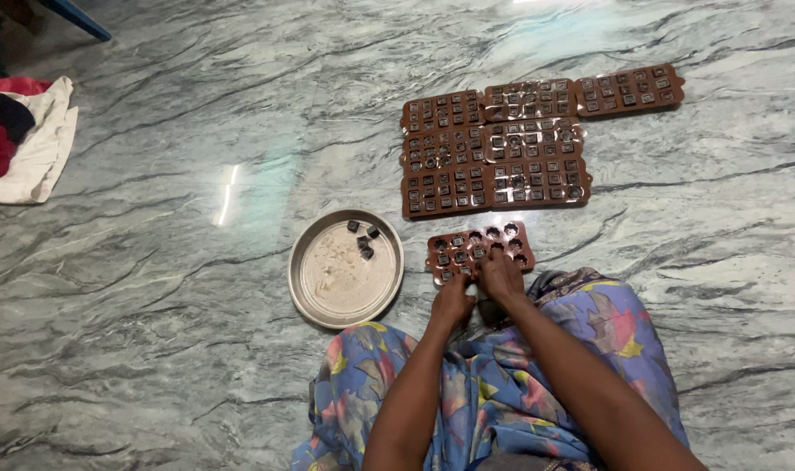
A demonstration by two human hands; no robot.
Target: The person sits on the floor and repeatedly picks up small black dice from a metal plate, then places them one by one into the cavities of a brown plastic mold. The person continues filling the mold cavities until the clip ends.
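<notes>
A: What can't you read from the head view?

B: I can't tell how either hand grips. The fingertips of both are tucked over the near edge of the small brown mould (480, 249), so whether they pinch, press or just rest is hidden. The mould's near left corner is covered by the left hand (454, 301). The elbows are cut off by the bottom edge of the picture. The contents of the cavities are too small to tell; some look filled, some hollow.

A: Hand pose?

B: Both forearms run up from the bottom of the picture over the lap, across the patterned blue cloth (502, 384). The right hand (500, 277) sits palm down, fingers curled onto the mould's near edge at about its middle. The left hand is just beside it, knuckles up, touching the same edge. The hands are nearly touching each other.

A: Where's the mould?

B: Flat on the marble floor (153, 305), right in front of the knees. The round metal plate (345, 269) lies just to its left, with a few dark pieces (363, 242) near the plate's far rim. A block of more brown moulds (519, 139) lies farther out on the floor, edge to edge. There's a bundle of red and white cloth (22, 135) at the far left.
</notes>
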